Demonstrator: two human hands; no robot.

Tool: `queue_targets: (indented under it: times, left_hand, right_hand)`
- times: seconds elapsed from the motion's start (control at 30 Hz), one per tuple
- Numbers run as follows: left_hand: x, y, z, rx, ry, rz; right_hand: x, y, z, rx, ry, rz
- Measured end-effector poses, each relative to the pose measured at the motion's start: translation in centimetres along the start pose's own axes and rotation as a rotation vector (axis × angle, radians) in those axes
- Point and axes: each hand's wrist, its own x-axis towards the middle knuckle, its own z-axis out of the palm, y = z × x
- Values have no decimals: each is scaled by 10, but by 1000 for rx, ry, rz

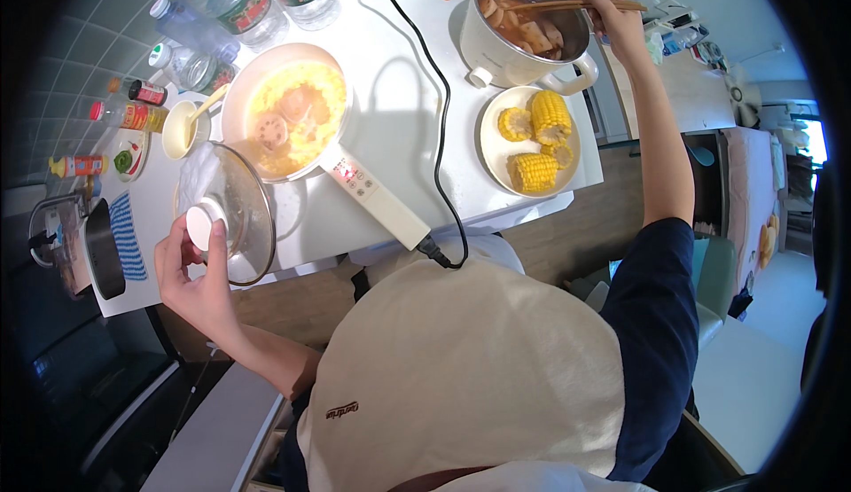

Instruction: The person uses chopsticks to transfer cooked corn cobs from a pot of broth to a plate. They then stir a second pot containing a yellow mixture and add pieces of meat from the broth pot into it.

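Note:
My left hand (193,259) grips the white knob (207,221) of a glass lid (256,233), which is tilted over the counter's front edge. Beside it stands an electric frying pan (233,100) with yellow food and round slices, perhaps lotus root, in liquid; its handle panel is lit red. In my right hand (613,18) are wooden chopsticks (558,5), their tips in a white electric pot (495,63). Pale slices lie in reddish broth (515,30) there. Just in front of the pot, a white plate (495,153) holds several pieces of corn (550,116).
A black power cord (442,113) crosses the white counter (392,153) and plugs into the pan's handle. Large water bottles (239,10) and jars line the tiled wall. A cream bowl (174,134) with a spoon sits left of the pan. Farther left is a blue-striped cloth (126,236).

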Motion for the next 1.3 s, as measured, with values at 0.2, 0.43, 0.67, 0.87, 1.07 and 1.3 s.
queue_targets:
  times: [0.2,0.43,0.67,0.87,1.07,1.3]
  left_hand:
    - [0,-1,1,-7,38,-1]
    - [2,-1,4,-33,55,4]
    - [2,-12,3,-85,81,-1]
    - [0,-13,-2,-61,138,-6]
    - [-1,-14,-2,-109,136,-73]
    - [-2,-20,-8,-121,137,-112]
  right_hand:
    - [-4,9,-8,370,39,225]
    - [-9,30,-22,674,-31,412]
    - [-21,26,-27,701,100,400]
    - [-37,-31,2,803,-35,279]
    - [-75,-98,106,520,-281,116]
    - [-109,-111,206,94,-498,-88]
